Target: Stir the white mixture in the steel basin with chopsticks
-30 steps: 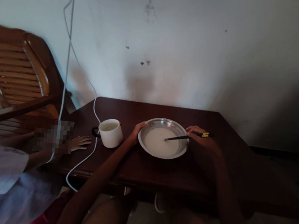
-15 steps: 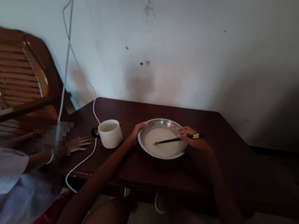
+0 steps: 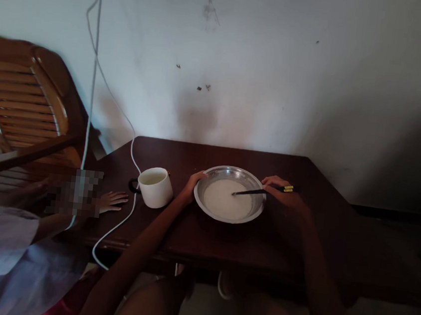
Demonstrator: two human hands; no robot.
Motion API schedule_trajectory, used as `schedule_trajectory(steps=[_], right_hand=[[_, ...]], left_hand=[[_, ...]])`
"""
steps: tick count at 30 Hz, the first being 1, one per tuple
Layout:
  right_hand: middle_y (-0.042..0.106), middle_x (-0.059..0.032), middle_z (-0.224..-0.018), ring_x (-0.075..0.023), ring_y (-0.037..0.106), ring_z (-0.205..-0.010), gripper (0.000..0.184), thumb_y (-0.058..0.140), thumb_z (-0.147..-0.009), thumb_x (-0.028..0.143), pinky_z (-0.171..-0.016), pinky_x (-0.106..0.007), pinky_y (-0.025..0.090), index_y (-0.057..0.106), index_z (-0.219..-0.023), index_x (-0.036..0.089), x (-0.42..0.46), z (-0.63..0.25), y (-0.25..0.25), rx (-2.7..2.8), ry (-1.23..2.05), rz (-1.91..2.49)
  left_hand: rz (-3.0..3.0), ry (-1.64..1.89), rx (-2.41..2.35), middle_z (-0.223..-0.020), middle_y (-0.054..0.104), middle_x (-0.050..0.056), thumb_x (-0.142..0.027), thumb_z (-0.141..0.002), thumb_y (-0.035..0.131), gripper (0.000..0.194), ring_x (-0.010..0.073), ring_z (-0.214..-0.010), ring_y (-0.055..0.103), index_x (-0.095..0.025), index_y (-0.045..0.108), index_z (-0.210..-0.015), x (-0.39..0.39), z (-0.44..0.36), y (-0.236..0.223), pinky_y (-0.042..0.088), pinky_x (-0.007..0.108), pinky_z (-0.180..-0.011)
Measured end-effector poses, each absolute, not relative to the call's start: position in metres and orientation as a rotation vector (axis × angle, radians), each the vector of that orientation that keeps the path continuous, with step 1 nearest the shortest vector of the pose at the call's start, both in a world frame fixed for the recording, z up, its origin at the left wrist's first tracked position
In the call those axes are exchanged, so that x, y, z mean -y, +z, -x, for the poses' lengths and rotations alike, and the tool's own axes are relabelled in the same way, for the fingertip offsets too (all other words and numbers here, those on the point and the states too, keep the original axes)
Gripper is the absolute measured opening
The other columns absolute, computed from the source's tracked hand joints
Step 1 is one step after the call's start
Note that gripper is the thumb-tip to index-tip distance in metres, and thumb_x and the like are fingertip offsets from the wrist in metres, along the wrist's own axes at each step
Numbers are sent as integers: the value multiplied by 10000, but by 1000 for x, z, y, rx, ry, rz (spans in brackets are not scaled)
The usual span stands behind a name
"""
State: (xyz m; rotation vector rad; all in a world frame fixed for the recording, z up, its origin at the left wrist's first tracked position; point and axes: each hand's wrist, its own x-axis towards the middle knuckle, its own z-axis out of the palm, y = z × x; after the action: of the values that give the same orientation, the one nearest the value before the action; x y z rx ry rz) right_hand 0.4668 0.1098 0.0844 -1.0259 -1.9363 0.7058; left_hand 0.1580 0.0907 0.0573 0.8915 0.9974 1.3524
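A shallow metal bowl (image 3: pixel 227 221) stands on the dark wooden table (image 3: pixel 277 165), partly filled with a thick whitish liquid (image 3: pixel 223 205). My left hand (image 3: pixel 194 185) is closed on the bowl's left rim, thumb over the edge. At the opposite side my right hand (image 3: pixel 284 193) grips dark chopsticks (image 3: pixel 254 191) with yellow-banded ends. Their tips dip into the liquid right of the middle, and the shafts cross the bowl's right rim. Just left of my left hand sits a white mug (image 3: pixel 157 193) with a black handle, holding pale liquid.
Another person's hand (image 3: pixel 112 202) lies flat on the table's left end, beyond the mug. A white cable (image 3: pixel 91 90) hangs down, and a length of it runs across the table behind the mug. A slatted wooden chair (image 3: pixel 28 101) stands left; a wall (image 3: pixel 256 82) rises behind.
The chopsticks swept left through the liquid half a second ago and are now back at the right, my right hand moving with them. My left hand and the bowl stay nearly in place.
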Motion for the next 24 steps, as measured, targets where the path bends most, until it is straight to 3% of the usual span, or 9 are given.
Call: schedule_trajectory(steps=[4, 8, 13, 19, 24], right_hand=[[714, -63, -1052, -252, 652, -1023, 262, 671, -781, 507, -977, -439, 492, 707, -711, 258, -107, -464, 86, 2081, 803, 939], [706, -69, -964, -265, 654, -992, 268, 656, -774, 509, -992, -477, 478, 684, -708, 251, -110, -465, 83, 1902, 656, 1038], [715, -66, -1022, -249, 668, -988, 274, 665, -777, 510, -947, -433, 515, 692, -711, 246, -109, -465, 85, 2040, 811, 952], [715, -71, -939, -251, 668, -949, 284, 659, -784, 516, -945, -443, 508, 687, -723, 240, -109, -464, 86, 1900, 725, 1029], [728, -75, -1034, -267, 656, -1048, 296, 689, -760, 541, -993, -446, 485, 726, -732, 249, -110, -463, 83, 2034, 796, 953]], left_hand=[[-874, 1334, -997, -678, 661, 19, -321, -609, 715, 256, 180, -635, 587, -153, 697, -800, -90, -158, 59, 433, 270, -605], [-878, 1346, -1001, -676, 648, 18, -332, -605, 722, 265, 185, -648, 592, -154, 681, -797, -89, -159, 60, 428, 275, -611], [-890, 1345, -1012, -682, 656, 17, -340, -609, 732, 265, 193, -671, 601, -163, 687, -801, -89, -158, 59, 429, 279, -630], [-890, 1320, -963, -714, 681, 36, -333, -613, 724, 314, 207, -695, 631, -151, 707, -869, -92, -157, 57, 446, 281, -633], [-851, 1333, -975, -714, 687, 32, -304, -595, 722, 276, 211, -696, 629, -149, 704, -823, -93, -158, 57, 456, 284, -640]])
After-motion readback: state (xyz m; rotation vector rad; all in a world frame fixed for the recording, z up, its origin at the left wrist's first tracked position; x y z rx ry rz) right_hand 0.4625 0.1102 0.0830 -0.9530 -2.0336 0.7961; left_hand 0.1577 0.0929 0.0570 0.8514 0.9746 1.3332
